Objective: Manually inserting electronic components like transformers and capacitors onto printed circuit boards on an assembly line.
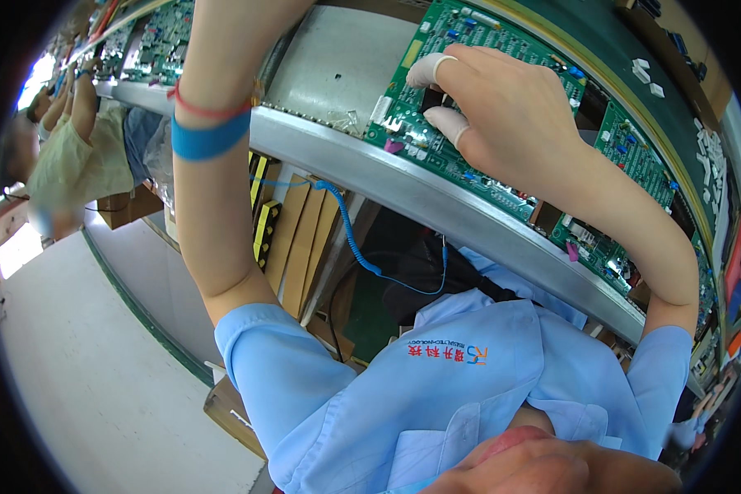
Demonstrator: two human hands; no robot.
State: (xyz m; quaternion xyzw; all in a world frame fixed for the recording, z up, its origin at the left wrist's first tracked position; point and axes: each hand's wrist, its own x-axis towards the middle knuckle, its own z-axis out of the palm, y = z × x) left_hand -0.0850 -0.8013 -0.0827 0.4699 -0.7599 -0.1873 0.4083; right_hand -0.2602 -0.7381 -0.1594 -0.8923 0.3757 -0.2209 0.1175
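Observation:
My right hand (510, 99) is over a green circuit board (412, 132), with white finger cots on the thumb and index finger. These fingertips close around a small black component (433, 100); whether it is mounted on the board is hidden. My left hand (243, 37) reaches past the top edge near a light grey panel (346, 58), its fingers out of view. A blue wrist strap (211, 138) and a red cord bracelet (214, 109) circle that wrist.
A metal rail (370, 169) runs along the boards' near side. Another green board (634, 160) lies to the right. A blue coiled cord (350, 226) hangs below the rail, near cardboard pieces (296, 239). White small parts (704, 160) lie far right. Another person (86, 156) is at left.

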